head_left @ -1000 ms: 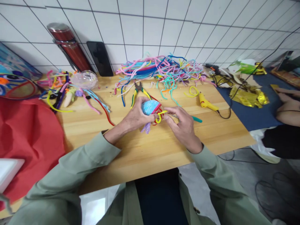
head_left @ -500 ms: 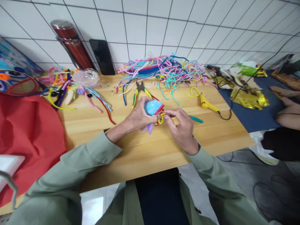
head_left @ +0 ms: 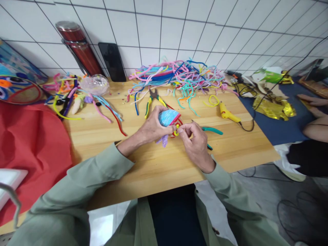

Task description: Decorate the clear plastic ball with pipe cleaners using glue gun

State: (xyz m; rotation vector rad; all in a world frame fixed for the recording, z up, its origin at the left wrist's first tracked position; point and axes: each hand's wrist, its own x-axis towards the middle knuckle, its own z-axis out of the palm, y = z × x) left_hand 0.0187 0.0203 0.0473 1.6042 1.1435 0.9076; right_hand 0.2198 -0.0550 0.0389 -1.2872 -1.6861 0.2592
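My left hand [head_left: 153, 128] is closed around a small craft piece [head_left: 167, 118] wound from light blue pipe cleaner with a red edge and a purple tuft below. My right hand [head_left: 194, 141] pinches a yellow pipe cleaner [head_left: 176, 130] against that piece. Teal-handled scissors [head_left: 211, 130] lie on the wooden table [head_left: 159, 164] partly under my right hand. Both hands meet just in front of the pliers.
A heap of coloured pipe cleaners [head_left: 176, 77] lies at the back, with yellow-green pliers [head_left: 153, 99] and a yellow glue gun [head_left: 227, 113] nearby. A red flask [head_left: 79, 51], a phone [head_left: 112, 61], a clear ball [head_left: 95, 84], red cloth [head_left: 30, 143]. Another person's arm [head_left: 314, 119] at right.
My right hand has drawn closer to the craft piece, and the yellow pipe cleaner's loop has been pulled tighter against it. The scissors now show more beside my right hand.
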